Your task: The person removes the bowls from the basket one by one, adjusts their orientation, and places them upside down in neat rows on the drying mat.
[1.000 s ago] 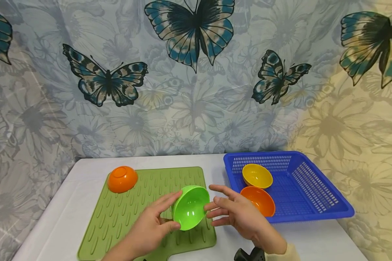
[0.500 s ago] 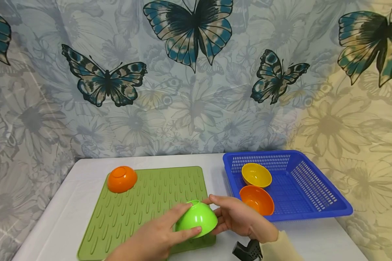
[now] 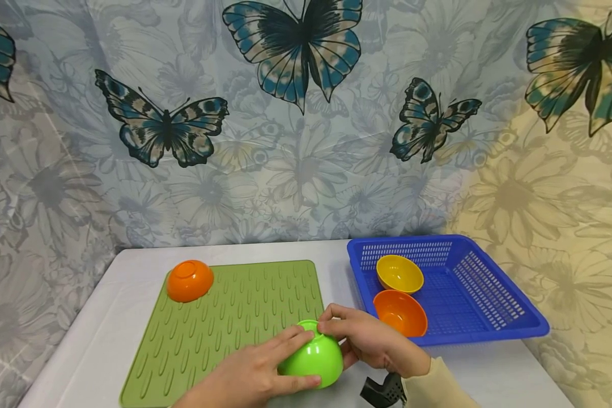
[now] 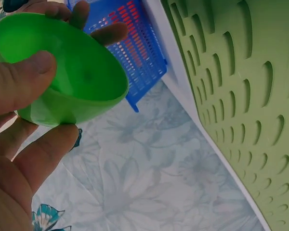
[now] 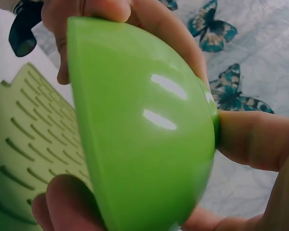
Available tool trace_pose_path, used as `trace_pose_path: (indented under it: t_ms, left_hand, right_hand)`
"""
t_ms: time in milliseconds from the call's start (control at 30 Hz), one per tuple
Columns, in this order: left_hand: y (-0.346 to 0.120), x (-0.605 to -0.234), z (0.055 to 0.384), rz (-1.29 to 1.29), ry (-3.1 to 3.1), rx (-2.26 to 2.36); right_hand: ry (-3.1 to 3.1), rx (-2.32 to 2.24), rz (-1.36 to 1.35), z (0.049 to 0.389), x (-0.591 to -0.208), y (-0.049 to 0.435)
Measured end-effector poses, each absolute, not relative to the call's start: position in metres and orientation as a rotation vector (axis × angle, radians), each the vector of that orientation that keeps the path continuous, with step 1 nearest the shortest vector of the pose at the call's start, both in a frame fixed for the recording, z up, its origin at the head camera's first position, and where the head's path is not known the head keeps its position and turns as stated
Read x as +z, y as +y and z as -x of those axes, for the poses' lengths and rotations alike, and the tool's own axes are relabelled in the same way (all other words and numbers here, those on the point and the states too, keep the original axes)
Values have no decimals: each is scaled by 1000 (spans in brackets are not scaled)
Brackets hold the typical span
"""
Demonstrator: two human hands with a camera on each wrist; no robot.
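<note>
A green bowl (image 3: 316, 358) is tipped over in both hands near the front edge of the green mat, its foot ring upward and its mouth facing down. My left hand (image 3: 257, 368) grips it from the left, fingers over the outside and thumb low by the rim; in the left wrist view the thumb (image 4: 24, 82) lies across the rim. From the right, my right hand (image 3: 369, 337) pinches the bowl at its foot, with other fingers by the rim in the right wrist view. The bowl's inside (image 4: 82, 67) shows only in the left wrist view.
An orange bowl (image 3: 190, 281) lies upside down at the back left corner of the ribbed green mat (image 3: 224, 317). On the right, a blue basket (image 3: 489, 334) holds a yellow bowl (image 3: 400, 274) and another orange bowl (image 3: 402, 314). A patterned cloth (image 3: 306, 187) hangs behind the table.
The green bowl has turned from mouth facing me to mouth down and come slightly nearer and to the right. The right hand, earlier spread beside it, now holds its foot.
</note>
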State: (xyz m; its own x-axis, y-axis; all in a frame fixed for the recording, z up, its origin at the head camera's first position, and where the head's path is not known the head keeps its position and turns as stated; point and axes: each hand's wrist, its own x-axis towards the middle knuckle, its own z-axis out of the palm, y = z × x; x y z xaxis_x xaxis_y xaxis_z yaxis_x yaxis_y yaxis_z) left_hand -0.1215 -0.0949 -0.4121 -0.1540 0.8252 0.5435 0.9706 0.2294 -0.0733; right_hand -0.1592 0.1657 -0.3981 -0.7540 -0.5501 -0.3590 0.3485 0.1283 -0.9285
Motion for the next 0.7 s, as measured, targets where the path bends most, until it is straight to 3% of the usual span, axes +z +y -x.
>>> trace_pose_path:
  t_ms: [300, 567, 700]
  left_hand:
    - [-94, -416, 125, 1555, -2082, -551]
    - [-87, -418, 115, 910, -2791, -1027]
    - [-81, -418, 116, 747, -2869, -1159]
  right_hand:
    - [1893, -1758, 173, 156, -395, 161]
    - [2021, -1783, 211, 151, -391, 159]
    - [2021, -1822, 236, 148, -392, 155]
